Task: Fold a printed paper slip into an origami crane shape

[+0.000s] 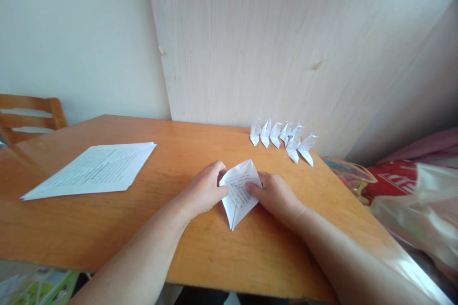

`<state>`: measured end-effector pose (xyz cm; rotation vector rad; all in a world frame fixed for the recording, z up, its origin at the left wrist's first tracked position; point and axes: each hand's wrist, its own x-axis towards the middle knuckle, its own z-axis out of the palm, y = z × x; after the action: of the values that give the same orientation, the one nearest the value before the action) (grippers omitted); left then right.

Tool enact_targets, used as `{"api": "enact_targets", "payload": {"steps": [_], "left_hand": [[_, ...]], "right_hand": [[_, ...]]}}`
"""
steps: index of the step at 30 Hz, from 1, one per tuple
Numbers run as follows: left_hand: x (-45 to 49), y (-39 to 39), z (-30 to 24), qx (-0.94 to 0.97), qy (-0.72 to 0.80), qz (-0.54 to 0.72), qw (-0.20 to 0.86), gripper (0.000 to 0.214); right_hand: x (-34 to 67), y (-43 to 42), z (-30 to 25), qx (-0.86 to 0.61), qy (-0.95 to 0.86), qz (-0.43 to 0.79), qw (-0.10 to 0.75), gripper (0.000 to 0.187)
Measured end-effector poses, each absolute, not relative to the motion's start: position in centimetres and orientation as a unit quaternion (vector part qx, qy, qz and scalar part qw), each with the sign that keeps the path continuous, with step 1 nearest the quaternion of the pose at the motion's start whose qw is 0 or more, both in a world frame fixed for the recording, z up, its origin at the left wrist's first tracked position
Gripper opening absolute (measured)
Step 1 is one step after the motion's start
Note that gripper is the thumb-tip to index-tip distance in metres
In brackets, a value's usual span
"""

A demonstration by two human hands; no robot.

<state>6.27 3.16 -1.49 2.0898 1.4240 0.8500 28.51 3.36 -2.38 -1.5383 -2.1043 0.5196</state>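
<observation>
Paper (236, 198), printed, kite-folded, sits between both hands: left hand (204, 188) pinching left corner, right hand (275, 194) pinching right. Folding looks partway; next crease calls for matched edges. Folded paper figures (275, 136) beyond right hand; printed sheets (96, 169) left of left hand.

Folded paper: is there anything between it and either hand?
Nothing visible. The left hand and right hand both hold the folded paper directly, at opposite edges. The printed sheets lie off to the left and the paper figures stand farther back to the right, clear of both hands.
</observation>
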Motion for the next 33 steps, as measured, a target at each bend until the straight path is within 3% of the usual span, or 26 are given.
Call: {"api": "enact_targets", "payload": {"steps": [5,18,23,33], "left_hand": [[6.7,2.9,-1.4,0.763,0.511,0.318,0.236,0.017],[6.6,3.2,-0.6,0.694,0.483,0.365,0.389,0.032],[6.2,3.9,-0.8,0.687,0.513,0.362,0.366,0.024],[6.3,3.8,-0.9,0.658,0.479,0.341,0.471,0.021]], "right_hand": [[28.5,3.3,-2.4,-0.559,-0.768,0.197,0.244,0.018],[28.7,3.5,-2.5,-0.554,-0.776,0.192,0.231,0.018],[28.8,3.6,-2.3,-0.55,-0.779,0.198,0.225,0.019],[28.9,3.6,-2.2,-0.544,-0.776,0.204,0.244,0.016]]}}
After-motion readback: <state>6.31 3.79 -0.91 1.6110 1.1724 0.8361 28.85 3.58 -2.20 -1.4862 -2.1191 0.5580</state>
